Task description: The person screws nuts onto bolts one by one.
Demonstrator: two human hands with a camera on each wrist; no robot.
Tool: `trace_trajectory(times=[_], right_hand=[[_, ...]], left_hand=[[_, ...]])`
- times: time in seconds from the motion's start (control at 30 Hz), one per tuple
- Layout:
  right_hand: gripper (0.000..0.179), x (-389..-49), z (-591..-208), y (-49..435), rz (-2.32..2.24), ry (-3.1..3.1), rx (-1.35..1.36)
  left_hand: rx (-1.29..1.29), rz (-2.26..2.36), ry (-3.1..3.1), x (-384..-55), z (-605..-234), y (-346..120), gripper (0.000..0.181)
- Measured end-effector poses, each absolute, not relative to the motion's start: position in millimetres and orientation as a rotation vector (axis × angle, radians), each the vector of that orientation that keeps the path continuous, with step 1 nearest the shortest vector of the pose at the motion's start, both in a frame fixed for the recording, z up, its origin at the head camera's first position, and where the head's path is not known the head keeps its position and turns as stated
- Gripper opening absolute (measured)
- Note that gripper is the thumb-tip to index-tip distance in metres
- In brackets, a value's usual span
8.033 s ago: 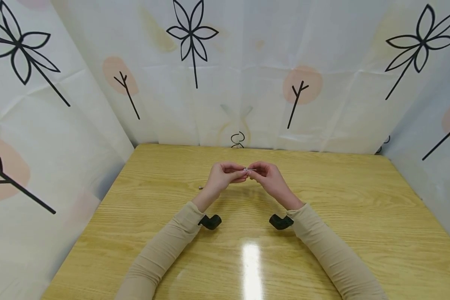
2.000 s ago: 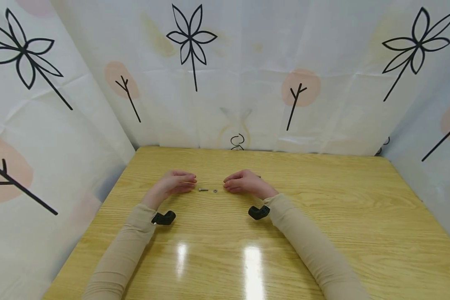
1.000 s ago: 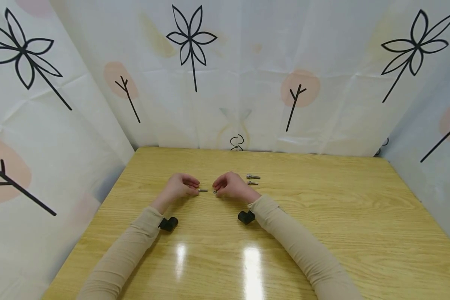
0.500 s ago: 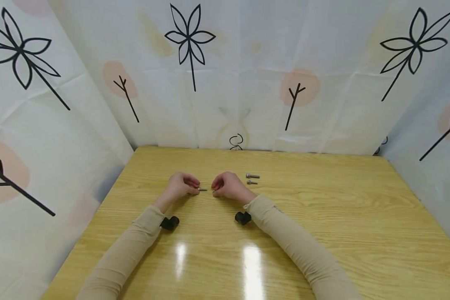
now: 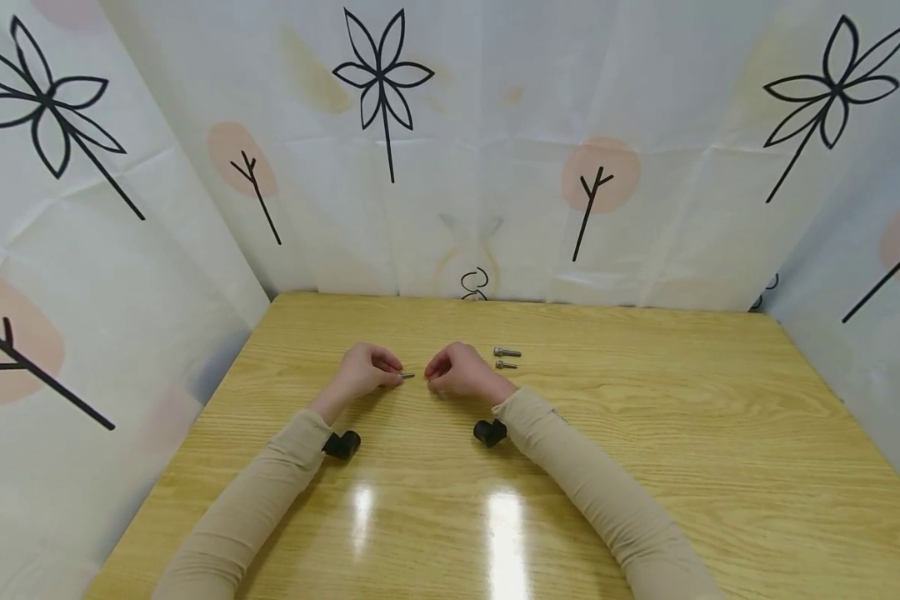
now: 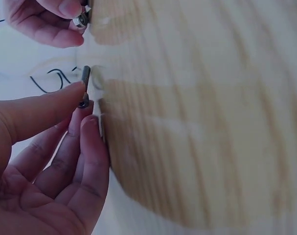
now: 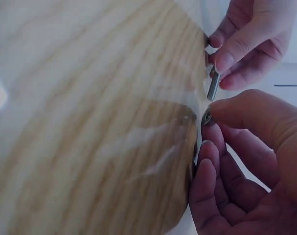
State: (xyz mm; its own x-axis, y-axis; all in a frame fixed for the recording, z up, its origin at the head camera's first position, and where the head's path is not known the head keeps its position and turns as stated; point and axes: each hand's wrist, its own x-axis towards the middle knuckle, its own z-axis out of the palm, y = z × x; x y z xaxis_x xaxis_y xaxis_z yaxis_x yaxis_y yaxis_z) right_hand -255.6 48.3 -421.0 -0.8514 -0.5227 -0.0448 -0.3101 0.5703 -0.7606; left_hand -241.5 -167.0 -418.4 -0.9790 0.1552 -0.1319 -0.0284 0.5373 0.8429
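Observation:
My left hand point(image 5: 362, 372) pinches a small metal bolt point(image 6: 85, 77) at its head between thumb and fingertips. The threaded end points right, toward the other hand. Opposite it, my right hand point(image 5: 461, 372) holds a small metal nut point(image 7: 207, 116) between thumb and index finger, its hole partly showing in the right wrist view. A short gap separates the bolt's tip from the nut. Both hands are low over the wooden table point(image 5: 607, 467). In the head view the fingers mostly cover the nut.
Behind and right of my right hand lie a larger bolt point(image 5: 507, 352) and a smaller bolt point(image 5: 506, 364), side by side on the table. A printed white curtain point(image 5: 450, 167) stands along the far edge and both sides.
Eight seconds ago both hands met over the table. Two seconds ago the bolt and nut lay between the relaxed hands; since then the left has picked up the bolt, the right the nut.

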Motion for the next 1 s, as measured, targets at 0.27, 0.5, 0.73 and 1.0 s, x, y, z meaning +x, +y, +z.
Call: trace_trajectory(times=[0.27, 0.5, 0.73, 1.0], right_hand=[[0.019, -260, -415, 67, -1.339, 2.296, -0.634], [0.034, -256, -405, 85, -1.729, 1.858, -0.481], [0.027, -253, -395, 97, -2.046, 1.565, -0.284], [0.033, -246, -391, 111, -2.147, 1.458, -0.265]], left_hand=[[0.055, 1.651, 2.354, -242, -417, -167, 0.017], [0.054, 1.914, 2.051, -238, -406, -158, 0.025], [0.09, 2.096, 1.839, -225, -388, -133, 0.028], [0.144, 2.212, 1.77, -221, -382, -107, 0.026]])
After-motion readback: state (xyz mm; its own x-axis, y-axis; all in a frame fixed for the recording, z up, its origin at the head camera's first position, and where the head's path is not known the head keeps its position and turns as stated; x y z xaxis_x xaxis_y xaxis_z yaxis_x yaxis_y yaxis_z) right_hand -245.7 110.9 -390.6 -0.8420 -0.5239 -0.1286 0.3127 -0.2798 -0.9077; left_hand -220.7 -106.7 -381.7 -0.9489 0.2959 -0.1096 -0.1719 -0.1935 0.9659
